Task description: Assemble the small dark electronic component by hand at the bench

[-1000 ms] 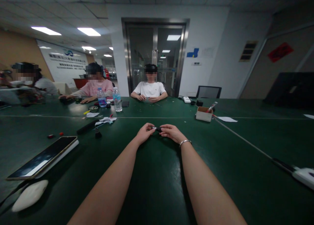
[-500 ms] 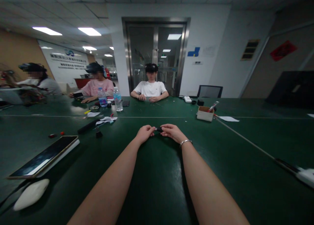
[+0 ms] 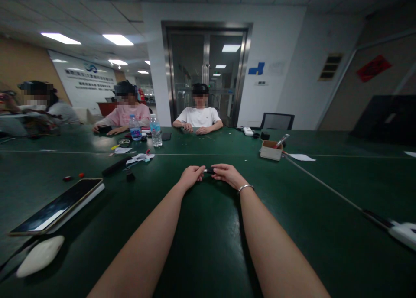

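Observation:
Both hands meet above the green table (image 3: 208, 220), on a small slim black object with a silver end (image 3: 209, 170); its exact kind is too small to make out. My left hand (image 3: 191, 176) pinches the silver end between thumb and fingers. The black end sits in the fingertips of my right hand (image 3: 227, 175), which wears a silver bracelet (image 3: 245, 188) at the wrist. The object lies roughly level between the two hands, its ends partly covered by my fingers.
At left lie a phone (image 3: 58, 207) on a white box and a white mouse-like object (image 3: 40, 255). Crumpled paper (image 3: 140, 158) and two bottles (image 3: 156, 131) stand farther off. Rightward are a small open box (image 3: 271, 151) and a cable (image 3: 325, 181). Three people sit across the table.
Slightly more of the object's silver end shows between my fingers. Both hands keep nearly the same place and grip; the view has shifted a little.

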The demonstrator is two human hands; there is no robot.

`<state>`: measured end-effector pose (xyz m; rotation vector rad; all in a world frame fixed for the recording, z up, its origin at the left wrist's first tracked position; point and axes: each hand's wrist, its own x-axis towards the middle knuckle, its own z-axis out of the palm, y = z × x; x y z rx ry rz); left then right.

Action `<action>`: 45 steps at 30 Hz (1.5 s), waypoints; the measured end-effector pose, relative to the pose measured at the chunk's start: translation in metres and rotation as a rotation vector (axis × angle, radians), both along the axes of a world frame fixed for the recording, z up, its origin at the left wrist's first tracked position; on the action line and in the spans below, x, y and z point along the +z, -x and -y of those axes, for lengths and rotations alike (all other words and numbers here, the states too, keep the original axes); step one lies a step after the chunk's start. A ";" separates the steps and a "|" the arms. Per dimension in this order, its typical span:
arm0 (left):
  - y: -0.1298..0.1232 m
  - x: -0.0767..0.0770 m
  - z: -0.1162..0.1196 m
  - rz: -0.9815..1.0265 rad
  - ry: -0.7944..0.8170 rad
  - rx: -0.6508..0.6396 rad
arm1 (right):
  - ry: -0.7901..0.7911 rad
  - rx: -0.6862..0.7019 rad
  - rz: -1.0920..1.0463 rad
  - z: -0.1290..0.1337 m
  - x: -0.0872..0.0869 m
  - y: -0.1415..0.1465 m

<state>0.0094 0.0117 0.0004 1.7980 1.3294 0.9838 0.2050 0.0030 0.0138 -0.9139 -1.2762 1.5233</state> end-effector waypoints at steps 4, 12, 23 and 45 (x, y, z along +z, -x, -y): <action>0.000 0.003 0.003 -0.026 0.019 0.017 | 0.002 0.005 0.003 -0.001 -0.001 0.000; -0.001 0.005 0.005 -0.105 0.021 0.070 | 0.005 0.012 0.008 0.001 0.001 0.000; 0.000 0.002 0.004 -0.064 0.002 0.029 | 0.018 -0.011 0.010 0.000 0.001 0.001; -0.001 -0.004 -0.001 0.206 -0.020 -0.067 | 0.045 -0.049 -0.013 -0.001 0.001 0.002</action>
